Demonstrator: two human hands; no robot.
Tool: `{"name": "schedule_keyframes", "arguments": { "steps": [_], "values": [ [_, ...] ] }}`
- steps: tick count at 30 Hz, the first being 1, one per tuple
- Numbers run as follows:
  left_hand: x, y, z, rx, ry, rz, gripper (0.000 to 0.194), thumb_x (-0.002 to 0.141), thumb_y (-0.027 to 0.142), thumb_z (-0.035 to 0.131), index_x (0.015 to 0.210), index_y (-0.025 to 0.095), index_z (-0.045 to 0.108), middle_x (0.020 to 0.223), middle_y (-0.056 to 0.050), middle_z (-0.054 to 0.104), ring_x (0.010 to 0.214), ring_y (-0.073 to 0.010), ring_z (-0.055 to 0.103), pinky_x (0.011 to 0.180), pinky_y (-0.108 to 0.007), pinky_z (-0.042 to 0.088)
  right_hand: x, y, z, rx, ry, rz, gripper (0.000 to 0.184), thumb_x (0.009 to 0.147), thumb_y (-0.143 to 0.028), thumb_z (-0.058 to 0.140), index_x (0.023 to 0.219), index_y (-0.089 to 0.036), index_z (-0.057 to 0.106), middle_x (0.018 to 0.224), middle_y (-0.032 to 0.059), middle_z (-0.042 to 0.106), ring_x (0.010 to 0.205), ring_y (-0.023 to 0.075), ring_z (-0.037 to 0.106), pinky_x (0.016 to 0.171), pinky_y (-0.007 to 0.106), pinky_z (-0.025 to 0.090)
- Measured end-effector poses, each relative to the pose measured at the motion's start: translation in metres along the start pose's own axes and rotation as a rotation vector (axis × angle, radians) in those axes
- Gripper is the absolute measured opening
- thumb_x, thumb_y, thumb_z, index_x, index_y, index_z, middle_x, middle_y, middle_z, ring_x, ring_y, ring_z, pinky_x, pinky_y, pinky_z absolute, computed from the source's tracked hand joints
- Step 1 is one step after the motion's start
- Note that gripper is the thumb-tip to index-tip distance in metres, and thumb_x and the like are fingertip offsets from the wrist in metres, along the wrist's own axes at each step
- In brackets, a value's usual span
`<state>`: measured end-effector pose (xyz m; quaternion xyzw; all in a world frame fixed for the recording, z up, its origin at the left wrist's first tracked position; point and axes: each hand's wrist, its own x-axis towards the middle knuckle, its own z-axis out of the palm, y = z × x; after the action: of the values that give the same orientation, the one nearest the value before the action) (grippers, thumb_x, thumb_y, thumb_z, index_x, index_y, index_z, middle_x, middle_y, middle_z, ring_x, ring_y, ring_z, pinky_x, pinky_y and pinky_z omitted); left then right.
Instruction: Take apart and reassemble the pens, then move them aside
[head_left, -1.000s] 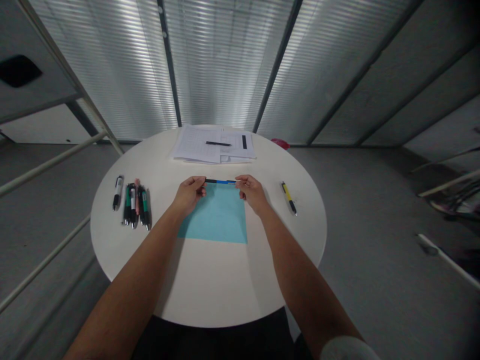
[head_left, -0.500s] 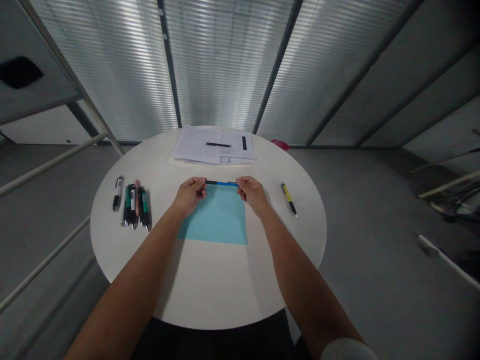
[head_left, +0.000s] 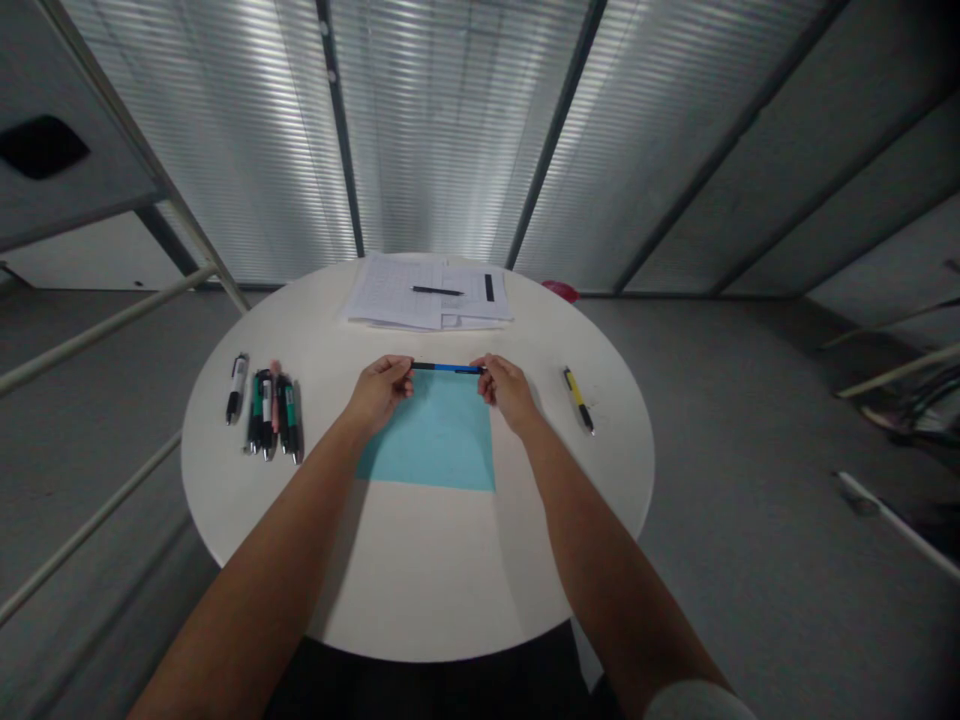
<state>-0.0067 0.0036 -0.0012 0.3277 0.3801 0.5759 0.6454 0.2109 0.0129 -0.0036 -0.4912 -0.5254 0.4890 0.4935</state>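
Observation:
A blue and black pen (head_left: 448,368) lies level between my two hands, over the top edge of a light blue sheet of paper (head_left: 431,440). My left hand (head_left: 381,388) pinches its black end between thumb and fingers. At the clip end, my right hand (head_left: 504,385) is closed with the fingertips on the pen. The pen's outer tips are hidden by my fingers. To the right of my right hand, a yellow and black pen (head_left: 579,400) rests on the white table.
Several green, white and pink pens (head_left: 274,412) lie side by side on the round white table (head_left: 420,570), with one white and black pen (head_left: 236,388) beside them. Stacked papers (head_left: 397,290) carry a dark pen (head_left: 437,290) at the far edge. A whiteboard frame (head_left: 187,235) stands left.
The pen has turned slightly so its clip now faces more toward me. My right fingers have shifted a little at its end, and more of the blue barrel shows.

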Motion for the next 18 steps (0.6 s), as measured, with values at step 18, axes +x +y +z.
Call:
{"name": "schedule_keyframes", "arguments": {
  "steps": [18],
  "values": [
    [-0.0005,0.001,0.0017,-0.009,0.022,-0.001,0.014,0.074,0.018,0.071,0.082,0.011,0.063,0.064,-0.002,0.057,0.05,-0.0081,0.053,0.047,-0.021,0.042,0.0002,0.004,-0.0034,0.005,-0.037,-0.047,0.027,0.071,-0.037,0.066,0.092,-0.019,0.063,0.07,-0.0034,0.06,0.044,0.0055,0.046,0.041,0.021,0.029]
  ]
}}
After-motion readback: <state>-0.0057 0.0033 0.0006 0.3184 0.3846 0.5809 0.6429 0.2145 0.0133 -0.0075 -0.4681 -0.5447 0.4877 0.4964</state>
